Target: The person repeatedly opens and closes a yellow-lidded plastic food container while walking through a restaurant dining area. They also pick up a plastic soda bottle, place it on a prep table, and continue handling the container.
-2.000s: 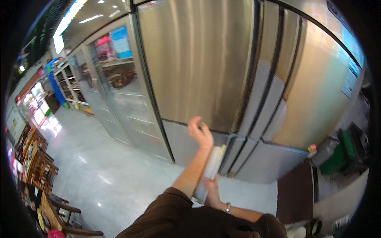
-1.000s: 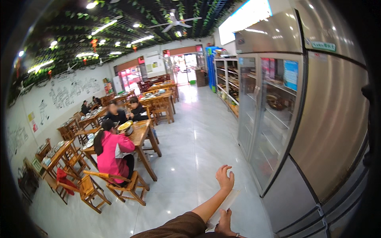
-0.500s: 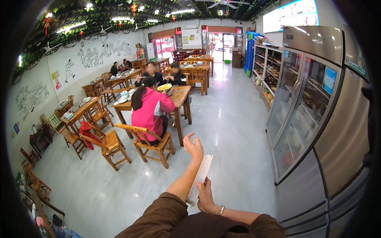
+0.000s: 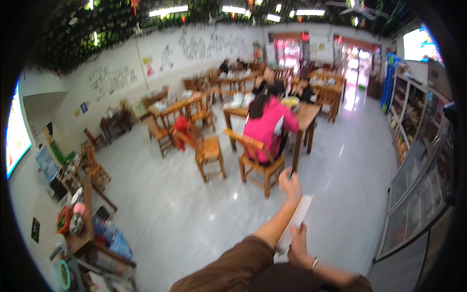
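Note:
My left hand (image 4: 290, 185) is raised in front of me at the lower right of centre, its fingers loosely curved with a gap between them and nothing visible in them. Beneath my left forearm, my right hand (image 4: 298, 244) is closed on a long, narrow white pad (image 4: 301, 212) that looks like paper. The pad slants up to the right, and the forearm covers part of it. A bracelet circles my right wrist. Motion blurs both hands a little.
A person in a pink jacket (image 4: 265, 127) sits on a wooden chair (image 4: 262, 168) at a dining table, with others opposite. Another chair (image 4: 209, 147) stands left. A glass-door fridge (image 4: 413, 194) lines the right side; a cluttered wooden counter (image 4: 86, 214) stands at the left.
My view has swung left, bringing the counter and a water bottle into sight; the tables have shifted right. My right hand still holds the white pad. My left hand remains raised.

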`<state>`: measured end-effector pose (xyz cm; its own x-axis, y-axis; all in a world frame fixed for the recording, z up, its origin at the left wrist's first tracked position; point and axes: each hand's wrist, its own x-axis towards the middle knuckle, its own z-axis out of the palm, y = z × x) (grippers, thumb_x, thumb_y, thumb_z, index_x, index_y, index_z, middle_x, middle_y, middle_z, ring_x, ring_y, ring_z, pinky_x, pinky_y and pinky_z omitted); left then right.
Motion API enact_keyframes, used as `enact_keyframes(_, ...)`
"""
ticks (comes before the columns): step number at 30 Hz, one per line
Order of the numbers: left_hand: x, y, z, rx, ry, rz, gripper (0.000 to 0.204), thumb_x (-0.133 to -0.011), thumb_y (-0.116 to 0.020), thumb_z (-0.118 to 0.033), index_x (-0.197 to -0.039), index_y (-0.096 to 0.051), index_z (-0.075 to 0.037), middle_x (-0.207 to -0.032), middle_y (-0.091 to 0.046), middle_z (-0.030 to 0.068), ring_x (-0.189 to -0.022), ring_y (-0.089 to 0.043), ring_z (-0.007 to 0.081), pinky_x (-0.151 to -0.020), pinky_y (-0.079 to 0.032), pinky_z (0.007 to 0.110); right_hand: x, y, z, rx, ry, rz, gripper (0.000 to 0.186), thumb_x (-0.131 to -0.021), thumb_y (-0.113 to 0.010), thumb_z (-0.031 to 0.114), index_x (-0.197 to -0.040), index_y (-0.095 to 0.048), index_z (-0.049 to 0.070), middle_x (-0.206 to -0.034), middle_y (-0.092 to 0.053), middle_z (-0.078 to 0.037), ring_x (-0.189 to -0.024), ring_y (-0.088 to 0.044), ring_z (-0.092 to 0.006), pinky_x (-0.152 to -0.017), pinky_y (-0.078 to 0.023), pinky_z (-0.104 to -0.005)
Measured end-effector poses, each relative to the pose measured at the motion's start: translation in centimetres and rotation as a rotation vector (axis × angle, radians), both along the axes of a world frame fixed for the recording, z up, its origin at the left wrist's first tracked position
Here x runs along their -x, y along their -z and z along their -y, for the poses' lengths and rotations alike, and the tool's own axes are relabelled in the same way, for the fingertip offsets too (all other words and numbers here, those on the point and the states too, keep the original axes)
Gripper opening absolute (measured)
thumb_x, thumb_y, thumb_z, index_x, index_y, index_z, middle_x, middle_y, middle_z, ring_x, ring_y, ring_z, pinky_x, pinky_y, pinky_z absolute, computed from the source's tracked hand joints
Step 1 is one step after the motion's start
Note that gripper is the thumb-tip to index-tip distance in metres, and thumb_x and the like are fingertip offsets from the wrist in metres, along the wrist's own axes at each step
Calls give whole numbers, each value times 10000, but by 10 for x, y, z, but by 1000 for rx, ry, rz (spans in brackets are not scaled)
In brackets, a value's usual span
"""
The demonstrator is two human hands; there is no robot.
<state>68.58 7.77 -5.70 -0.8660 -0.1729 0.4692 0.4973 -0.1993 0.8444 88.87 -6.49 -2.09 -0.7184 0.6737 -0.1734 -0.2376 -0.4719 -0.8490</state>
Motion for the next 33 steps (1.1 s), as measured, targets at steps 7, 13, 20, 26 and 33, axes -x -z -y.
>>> enact_keyframes(7,8,-1,3,-24,-115,34,210,-766,-613,-116,-970,-647,-78,-987,-637,102,-973,-581,288,-892,-436,418,-5,-15,-1,-14,-77,41,642,-918,-528,181,-1433,-177,26,-1333,-398,-152,-1196,-437,-245,-1006,-390,-377)
enact_keyframes(13,5,8,-1,-101,-45,92,232,-743,-605,-87,-969,-652,-59,-959,-630,114,-947,-587,291,-891,-453,410,-3,2,-11,-119,-37,109,626,-914,-555,202,-1414,-226,18,-1306,-410,-156,-1170,-450,-252,-996,-395,-378)
enact_keyframes(20,15,2,-1,-16,-92,66,210,-774,-596,-144,-969,-654,-94,-993,-616,99,-991,-565,313,-886,-427,425,2,-12,-4,17,-86,19,668,-911,-556,184,-1433,-173,20,-1359,-371,-142,-1216,-420,-250,-1021,-375,-403)
enact_keyframes(26,1,-32,5,-30,-69,35,235,-779,-603,-138,-998,-636,-58,-1009,-618,119,-990,-564,319,-894,-422,424,-3,-16,-1,-68,-34,-51,652,-907,-552,168,-1421,-193,-8,-1342,-383,-126,-1199,-424,-218,-1016,-375,-361)
enact_keyframes(33,-22,-71,1,-78,86,-158,230,-780,-598,-111,-1006,-608,-66,-1088,-592,96,-1069,-533,302,-933,-381,422,-8,-26,4,-142,42,-77,669,-897,-571,163,-1426,-195,2,-1358,-359,-123,-1192,-423,-208,-1021,-374,-351)
